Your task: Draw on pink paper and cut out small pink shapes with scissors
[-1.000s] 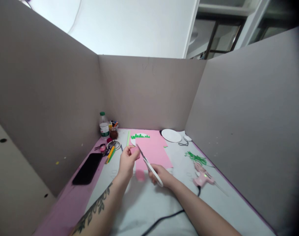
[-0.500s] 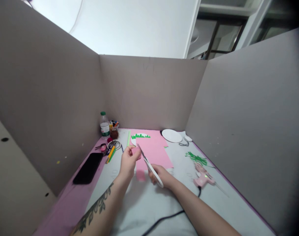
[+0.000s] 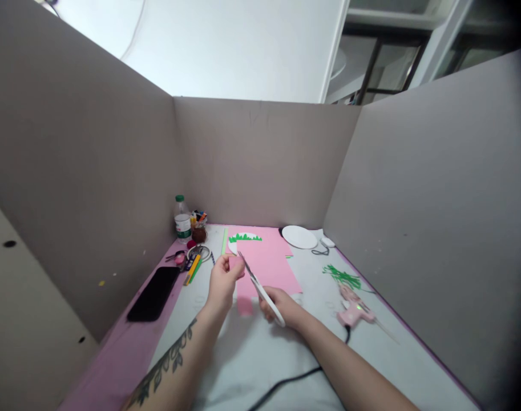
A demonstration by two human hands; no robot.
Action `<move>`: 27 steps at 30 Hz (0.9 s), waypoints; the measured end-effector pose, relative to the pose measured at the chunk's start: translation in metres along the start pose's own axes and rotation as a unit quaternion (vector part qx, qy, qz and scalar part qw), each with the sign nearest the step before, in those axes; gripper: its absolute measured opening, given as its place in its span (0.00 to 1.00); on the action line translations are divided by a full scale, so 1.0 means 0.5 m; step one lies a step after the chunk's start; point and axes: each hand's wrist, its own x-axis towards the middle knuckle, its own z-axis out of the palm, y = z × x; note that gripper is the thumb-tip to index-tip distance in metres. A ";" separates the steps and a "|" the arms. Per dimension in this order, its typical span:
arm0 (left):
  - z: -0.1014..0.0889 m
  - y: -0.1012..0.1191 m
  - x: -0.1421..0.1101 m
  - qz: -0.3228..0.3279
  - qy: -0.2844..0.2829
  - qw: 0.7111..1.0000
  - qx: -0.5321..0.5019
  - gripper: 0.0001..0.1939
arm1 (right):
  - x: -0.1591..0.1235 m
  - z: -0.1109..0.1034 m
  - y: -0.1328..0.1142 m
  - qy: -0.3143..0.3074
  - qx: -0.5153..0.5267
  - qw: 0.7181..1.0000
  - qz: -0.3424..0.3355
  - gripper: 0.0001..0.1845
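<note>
My left hand [image 3: 223, 281] pinches a small piece of pink paper [image 3: 233, 262], much of it covered by my fingers. In my right hand [image 3: 281, 303] is a pair of scissors [image 3: 266, 297] with white handles, its blades pointing up and left, close beside my left fingertips. Whether the blades touch the paper I cannot tell. Beneath both hands lies a larger pink sheet [image 3: 271, 268], with a small pink strip [image 3: 245, 306] at its near edge. Behind it, a white disc with a green paper grass edge [image 3: 245, 237] rests on more pink paper.
To the left are a phone [image 3: 154, 294], a yellow cutter [image 3: 193, 268] and a bottle [image 3: 182, 221]. A white disc [image 3: 300, 237] lies at the back right. Green strips [image 3: 342, 276] and a pink glue gun [image 3: 355, 311] with a black cord [image 3: 286, 381] are on the right. Grey panels [image 3: 264, 160] enclose the table.
My left hand has shifted very slightly left, and less of the pink piece shows between its fingers. My right hand and the scissors are almost unmoved.
</note>
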 end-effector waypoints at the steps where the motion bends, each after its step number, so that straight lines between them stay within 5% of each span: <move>1: 0.000 0.001 0.000 0.000 -0.001 1.000 0.000 0.14 | 0.000 0.000 0.000 0.000 -0.001 1.000 -0.001 0.05; 27: 0.001 0.006 -0.004 0.001 -0.009 1.000 0.014 0.15 | -0.002 -0.006 -0.001 -0.007 -0.004 1.000 -0.003 0.04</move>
